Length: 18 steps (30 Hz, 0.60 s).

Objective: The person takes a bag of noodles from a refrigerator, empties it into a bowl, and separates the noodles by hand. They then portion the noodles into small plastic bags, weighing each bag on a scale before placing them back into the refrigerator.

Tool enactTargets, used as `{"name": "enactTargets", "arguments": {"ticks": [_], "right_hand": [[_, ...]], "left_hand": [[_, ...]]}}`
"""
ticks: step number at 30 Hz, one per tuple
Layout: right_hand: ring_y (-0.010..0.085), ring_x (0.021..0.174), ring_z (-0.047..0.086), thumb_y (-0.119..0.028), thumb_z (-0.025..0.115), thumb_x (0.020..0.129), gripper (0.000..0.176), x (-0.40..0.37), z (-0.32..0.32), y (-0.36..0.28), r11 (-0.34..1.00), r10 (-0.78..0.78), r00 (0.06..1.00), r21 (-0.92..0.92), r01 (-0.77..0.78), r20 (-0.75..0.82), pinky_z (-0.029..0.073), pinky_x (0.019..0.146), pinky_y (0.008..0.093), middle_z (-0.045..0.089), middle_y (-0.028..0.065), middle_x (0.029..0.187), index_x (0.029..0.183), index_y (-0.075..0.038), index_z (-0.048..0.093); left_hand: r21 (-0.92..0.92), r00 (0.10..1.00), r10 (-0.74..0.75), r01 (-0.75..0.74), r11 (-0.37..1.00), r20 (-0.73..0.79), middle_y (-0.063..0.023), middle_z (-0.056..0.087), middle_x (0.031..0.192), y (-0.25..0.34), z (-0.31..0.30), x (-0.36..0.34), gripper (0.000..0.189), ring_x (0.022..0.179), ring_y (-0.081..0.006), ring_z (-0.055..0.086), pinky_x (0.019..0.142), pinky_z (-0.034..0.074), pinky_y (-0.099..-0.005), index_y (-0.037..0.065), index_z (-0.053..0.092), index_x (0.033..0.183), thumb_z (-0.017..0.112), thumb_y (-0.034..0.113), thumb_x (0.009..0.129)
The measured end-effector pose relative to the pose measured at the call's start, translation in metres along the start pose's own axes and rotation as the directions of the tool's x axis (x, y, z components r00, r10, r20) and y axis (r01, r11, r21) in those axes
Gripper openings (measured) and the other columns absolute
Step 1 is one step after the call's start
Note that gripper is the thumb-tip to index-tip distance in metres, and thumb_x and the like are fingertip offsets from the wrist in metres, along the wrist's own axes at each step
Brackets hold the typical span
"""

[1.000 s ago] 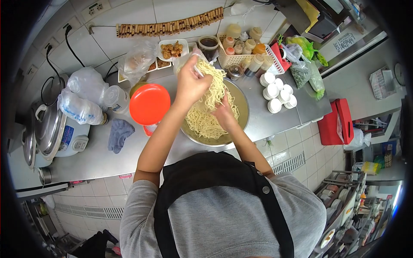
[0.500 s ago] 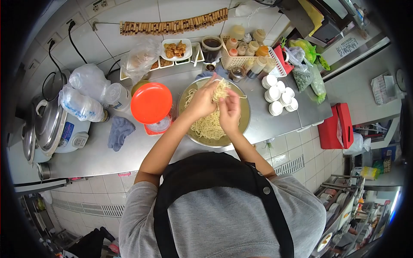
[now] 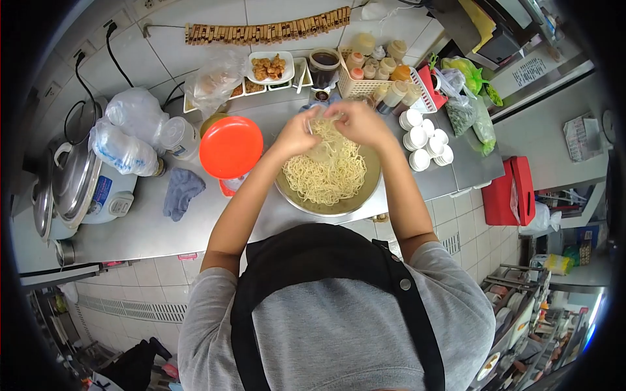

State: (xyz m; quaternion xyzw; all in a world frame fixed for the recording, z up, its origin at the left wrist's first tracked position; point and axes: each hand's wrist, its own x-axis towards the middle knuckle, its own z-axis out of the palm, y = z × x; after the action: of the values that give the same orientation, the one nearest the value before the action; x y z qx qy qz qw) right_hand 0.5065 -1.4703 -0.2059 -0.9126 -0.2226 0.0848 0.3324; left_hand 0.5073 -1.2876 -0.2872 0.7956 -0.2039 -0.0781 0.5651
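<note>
A wide metal bowl (image 3: 373, 189) holds a heap of pale noodles (image 3: 326, 179). Over its far side, both of my hands are at what looks like a clear plastic bag (image 3: 319, 151) with some noodles inside. My left hand (image 3: 298, 135) grips it from the left, thumb toward the middle. From the right, my right hand (image 3: 365, 124) has curled fingers at its upper edge; the fingertips are slightly blurred. A red plate (image 3: 231, 147) rests on a small scale to the left of the bowl, close to my left forearm.
Behind the bowl stand a dark sauce tub (image 3: 324, 63), a plate of fried pieces (image 3: 289, 70) and a basket of squeeze bottles (image 3: 355, 88). Stacked white cups (image 3: 417, 138) are on the right. A blue cloth (image 3: 183, 193), plastic bags (image 3: 124, 153) and a rice cooker (image 3: 111, 199) lie left.
My hands have moved apart and lower over the bowl. My right hand has gone from beside the noodle bunch to the bag's upper right edge, palm turned down.
</note>
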Motion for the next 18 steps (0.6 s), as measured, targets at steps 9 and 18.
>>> {"name": "enactTargets", "arguments": {"ticks": [9,18], "right_hand": [[0.0342,0.096,0.06,-0.029,0.076,0.067,0.067,-0.001,0.045,0.0,0.991,0.114,0.986,-0.055,-0.121,-0.121,0.046,0.085,0.0398,0.061,0.0242,0.103,0.123,-0.004,0.047],[0.0256,0.063,0.061,-0.021,0.063,0.076,0.029,0.025,0.004,-0.042,0.976,-0.15,0.979,0.139,0.169,-0.142,0.047,0.062,0.0364,0.064,0.0174,0.074,0.097,-0.001,0.065]], "left_hand": [[-0.438,0.971,-0.183,0.1,0.894,-0.152,-0.0079,0.062,0.108,0.066,-0.036,-0.001,0.063,0.052,-0.0028,0.048,0.045,0.037,-0.0184,-0.006,0.042,0.131,0.054,-0.006,0.069],[-0.516,0.977,-0.128,0.024,0.856,-0.168,-0.0127,0.048,0.134,0.093,-0.113,-0.039,0.061,0.05,0.0012,0.041,0.042,0.031,-0.0138,-0.004,0.041,0.131,0.049,-0.008,0.071]]}}
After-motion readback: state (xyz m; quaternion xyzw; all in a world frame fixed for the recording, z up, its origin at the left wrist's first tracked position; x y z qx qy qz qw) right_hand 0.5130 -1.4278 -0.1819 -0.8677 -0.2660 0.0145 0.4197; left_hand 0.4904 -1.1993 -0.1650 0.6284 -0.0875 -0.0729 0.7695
